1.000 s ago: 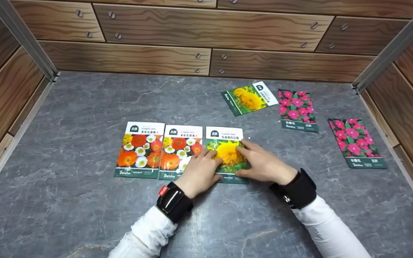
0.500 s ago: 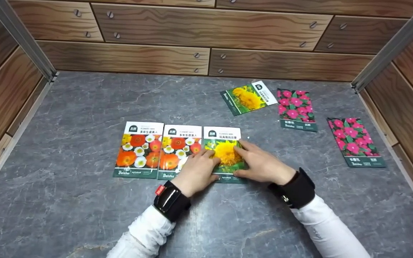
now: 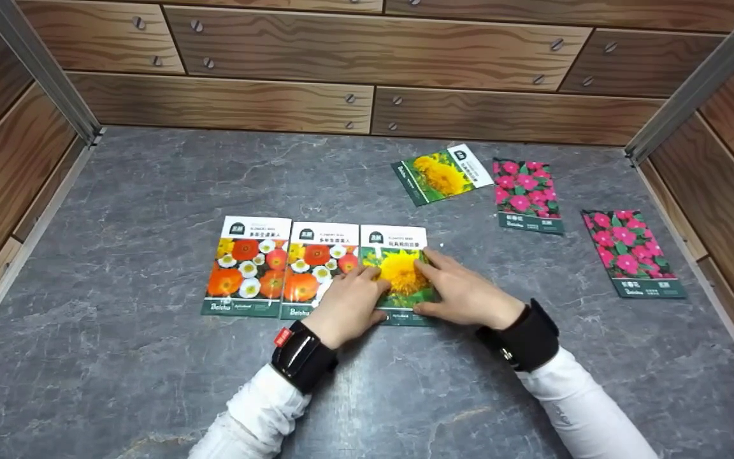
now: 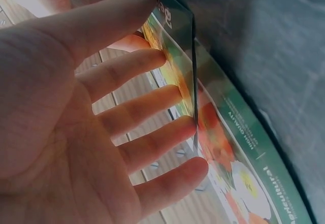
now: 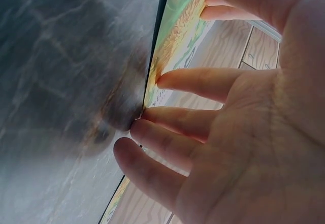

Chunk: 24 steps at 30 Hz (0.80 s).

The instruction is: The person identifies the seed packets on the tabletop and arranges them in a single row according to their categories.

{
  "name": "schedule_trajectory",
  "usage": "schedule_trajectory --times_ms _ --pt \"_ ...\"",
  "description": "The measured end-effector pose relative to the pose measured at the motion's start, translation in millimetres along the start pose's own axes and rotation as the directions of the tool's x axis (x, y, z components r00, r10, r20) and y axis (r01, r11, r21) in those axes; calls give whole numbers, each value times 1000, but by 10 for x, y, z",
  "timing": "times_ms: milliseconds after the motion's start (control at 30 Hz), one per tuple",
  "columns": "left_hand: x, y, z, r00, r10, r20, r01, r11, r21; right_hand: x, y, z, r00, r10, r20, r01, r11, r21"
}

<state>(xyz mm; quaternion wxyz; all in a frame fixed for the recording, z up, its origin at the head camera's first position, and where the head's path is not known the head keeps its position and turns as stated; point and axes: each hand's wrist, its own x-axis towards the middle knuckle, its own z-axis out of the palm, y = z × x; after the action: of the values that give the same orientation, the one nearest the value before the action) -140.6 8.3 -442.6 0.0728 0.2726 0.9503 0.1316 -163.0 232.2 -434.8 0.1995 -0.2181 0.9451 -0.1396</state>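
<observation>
A grey marbled worktop [image 3: 150, 376] spreads below wood-patterned panels [image 3: 278, 38]. White sleeves [image 3: 587, 408] lead in from the near side to two hands. The left hand [image 3: 349, 307] has a loose, wide grip, fingers spread and nearly straight, tips resting on packets without clasping any. The right hand [image 3: 469, 292] is likewise extended, its grip unclosed, touching the right edge of the yellow-flower packet [image 3: 400, 271]. That packet lies flat between the hands, beside two poppy packets [image 3: 247, 268] to its left. Another yellow packet [image 3: 442, 175] and two pink-flower packets [image 3: 633, 254] lie farther right. Black bands [image 3: 304, 358] circle both wrists.
</observation>
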Motion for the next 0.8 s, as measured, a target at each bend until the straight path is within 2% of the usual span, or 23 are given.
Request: schedule_trajectory --times_ms 533,667,800 --pt "-7 -12 -20 1000 4 12 -4 1000 -11 -7 -4 -6 1000 -1 -3 1 1000 0" --pt "1 -26 -28 1000 -6 -20 4 998 -58 -11 19 -34 999 7 -48 -6 1000 26" --pt "24 -63 -44 996 -39 -74 27 989 -148 -2 72 -79 995 36 -96 -31 998 48"
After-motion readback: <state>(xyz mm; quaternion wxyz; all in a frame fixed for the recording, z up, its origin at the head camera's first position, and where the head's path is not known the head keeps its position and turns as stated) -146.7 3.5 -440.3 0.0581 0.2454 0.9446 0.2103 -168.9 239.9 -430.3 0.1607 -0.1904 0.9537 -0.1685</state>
